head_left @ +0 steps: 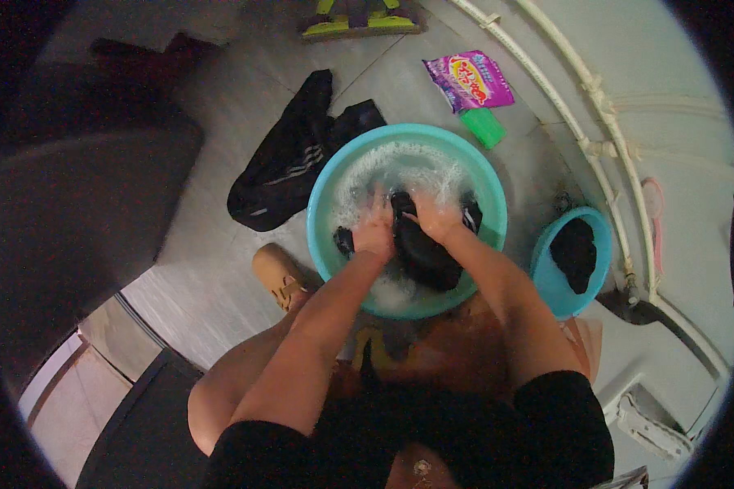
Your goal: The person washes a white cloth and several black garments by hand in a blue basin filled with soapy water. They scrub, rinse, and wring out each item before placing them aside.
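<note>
A round turquoise basin (500, 228) holds cloudy, sudsy water and a soaked black garment (426, 257). Both my hands are down in this water. My left hand (373, 231) lies along the left side of the cloth, its fingers stretched forward into the suds and partly under water. Over the garment's far part, my right hand (436, 218) has its thumb against the black fabric and its fingers curled round it; foam hides the fingertips. A white-striped bit of cloth shows beside the right wrist, and another dark bit pokes out left of my left hand.
Black striped clothing (281, 163) lies on the grey tiles left of the basin. A purple packet (469, 80) and green block (483, 128) lie beyond it. A smaller blue basin (571, 301) with dark cloth stands right, near white wall pipes (583, 134). A yellow-green mop head (363, 24) is far.
</note>
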Motion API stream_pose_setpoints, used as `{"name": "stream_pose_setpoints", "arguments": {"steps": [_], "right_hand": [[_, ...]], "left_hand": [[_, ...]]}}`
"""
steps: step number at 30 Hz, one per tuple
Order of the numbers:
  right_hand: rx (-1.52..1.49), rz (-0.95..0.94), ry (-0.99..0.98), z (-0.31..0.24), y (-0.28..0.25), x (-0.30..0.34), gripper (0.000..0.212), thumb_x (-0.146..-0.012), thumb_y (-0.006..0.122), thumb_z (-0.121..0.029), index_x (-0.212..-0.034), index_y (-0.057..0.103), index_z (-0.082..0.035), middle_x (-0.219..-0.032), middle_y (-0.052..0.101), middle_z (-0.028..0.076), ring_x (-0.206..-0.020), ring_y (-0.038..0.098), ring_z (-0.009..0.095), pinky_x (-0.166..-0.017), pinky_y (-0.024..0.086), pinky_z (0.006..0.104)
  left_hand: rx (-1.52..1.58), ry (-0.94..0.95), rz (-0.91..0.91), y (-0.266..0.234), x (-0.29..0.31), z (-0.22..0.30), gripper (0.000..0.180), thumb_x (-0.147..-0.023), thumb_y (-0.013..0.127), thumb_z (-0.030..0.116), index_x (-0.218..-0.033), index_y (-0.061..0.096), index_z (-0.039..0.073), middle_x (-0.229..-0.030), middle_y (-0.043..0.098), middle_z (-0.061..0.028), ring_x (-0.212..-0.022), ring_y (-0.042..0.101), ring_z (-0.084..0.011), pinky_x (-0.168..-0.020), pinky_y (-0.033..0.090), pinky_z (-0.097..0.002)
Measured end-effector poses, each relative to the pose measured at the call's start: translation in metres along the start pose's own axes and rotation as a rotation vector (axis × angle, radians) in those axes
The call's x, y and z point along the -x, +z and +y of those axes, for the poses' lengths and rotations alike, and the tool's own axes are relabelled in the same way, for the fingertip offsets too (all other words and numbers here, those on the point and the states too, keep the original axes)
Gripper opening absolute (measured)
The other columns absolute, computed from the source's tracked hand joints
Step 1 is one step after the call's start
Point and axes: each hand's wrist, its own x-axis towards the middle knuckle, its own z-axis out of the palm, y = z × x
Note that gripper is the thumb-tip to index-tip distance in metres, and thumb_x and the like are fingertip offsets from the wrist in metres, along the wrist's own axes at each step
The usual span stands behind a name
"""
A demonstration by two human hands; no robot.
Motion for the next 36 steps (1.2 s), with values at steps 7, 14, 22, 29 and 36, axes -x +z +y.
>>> {"name": "stream_pose_setpoints", "arguments": {"steps": [7,14,22,29,36], "right_hand": [[-0.150,0.050,-0.271,0.044,0.045,-0.066,0.050,-0.079,0.064,-0.035,-0.121,0.054,-0.008,-0.121,0.056,0.019,-0.112,0.052,0.037,-0.097,0.040,0.0464],[-0.208,0.279,0.021,0.014,0.024,-0.059,0.040,-0.080,0.064,-0.031,-0.107,0.062,-0.002,-0.105,0.064,0.022,-0.098,0.061,0.038,-0.086,0.048,0.0463],[-1.152,-0.033,0.149,0.043,-0.074,-0.019,0.060,-0.083,0.055,-0.038,-0.131,0.050,-0.003,-0.128,0.053,0.017,-0.120,0.048,0.029,-0.101,0.037,0.0412],[-0.227,0.251,0.094,0.015,-0.044,0.026,0.075,-0.084,0.061,-0.047,-0.142,0.035,-0.007,-0.140,0.038,0.027,-0.131,0.033,0.044,-0.105,0.032,0.0568],[0.366,0.202,-0.008,-0.007,0.042,0.040,0.066,-0.084,0.060,-0.034,-0.141,0.039,-0.009,-0.142,0.039,0.020,-0.140,0.020,0.041,-0.103,0.018,0.0717]], "left_hand": [[0.285,-0.160,-0.298,-0.005,-0.047,-0.012,0.047,-0.081,0.063,0.020,-0.126,0.054,0.006,-0.129,0.053,-0.0184,-0.115,0.055,-0.0343,-0.095,0.045,-0.0482],[0.131,-0.121,-0.471,0.025,-0.082,-0.035,0.041,-0.080,0.063,0.024,-0.117,0.063,0.007,-0.125,0.057,-0.0174,-0.116,0.055,-0.0336,-0.096,0.044,-0.0486],[0.286,-0.019,0.222,-0.090,-0.011,0.016,0.073,-0.059,0.081,0.019,-0.124,0.049,0.009,-0.116,0.052,-0.0177,-0.103,0.056,-0.0364,-0.090,0.047,-0.0451],[0.398,0.104,0.125,-0.078,0.059,0.033,0.121,-0.053,0.088,0.039,-0.148,0.015,0.018,-0.146,0.025,-0.0215,-0.125,0.038,-0.0455,-0.102,0.037,-0.0515],[0.240,-0.090,-0.174,-0.028,0.036,0.017,0.128,-0.057,0.085,0.050,-0.152,0.005,0.019,-0.151,0.016,-0.0249,-0.131,0.031,-0.0466,-0.104,0.035,-0.0541]]}}
